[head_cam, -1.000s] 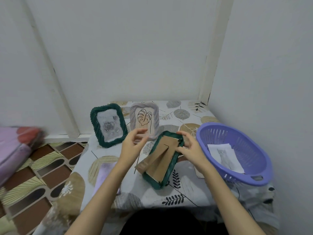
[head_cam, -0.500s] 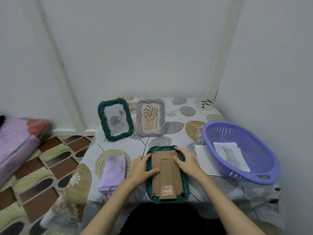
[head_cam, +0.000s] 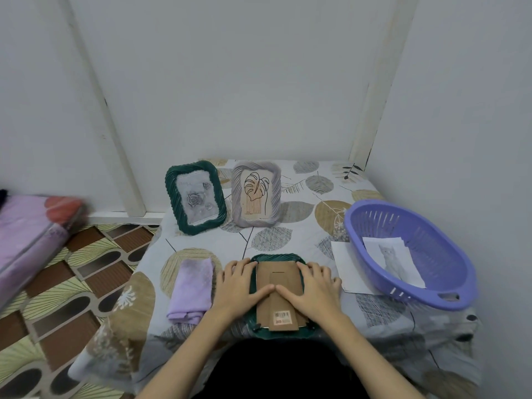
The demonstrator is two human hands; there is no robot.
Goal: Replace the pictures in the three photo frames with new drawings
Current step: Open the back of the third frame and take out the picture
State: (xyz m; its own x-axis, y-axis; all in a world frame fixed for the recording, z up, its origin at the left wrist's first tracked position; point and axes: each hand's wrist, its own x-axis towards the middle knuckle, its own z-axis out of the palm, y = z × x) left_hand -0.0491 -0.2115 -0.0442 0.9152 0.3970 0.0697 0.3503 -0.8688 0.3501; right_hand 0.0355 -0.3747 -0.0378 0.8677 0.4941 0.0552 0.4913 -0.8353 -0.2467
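A dark green photo frame (head_cam: 276, 258) lies face down at the table's near edge, its brown cardboard back (head_cam: 278, 277) up with the stand folded flat. My left hand (head_cam: 240, 286) and my right hand (head_cam: 312, 286) press flat on the back, thumbs meeting at its middle. Behind stand a green frame with a rose drawing (head_cam: 195, 197) and a grey frame with a leaf drawing (head_cam: 256, 194). A cat drawing (head_cam: 393, 260) lies in the purple basket (head_cam: 449, 272).
A folded lilac cloth (head_cam: 191, 289) lies left of the face-down frame. A white sheet (head_cam: 347, 272) pokes out from under the basket. The table (head_cam: 311, 223) wears a leaf-patterned cover and sits in a corner of white walls. A pink bundle (head_cam: 31, 234) lies at far left.
The frame was held tilted above the table with its stand sticking out. It now lies flat, face down, at the near edge, stand folded, and both hands have spread over its back.
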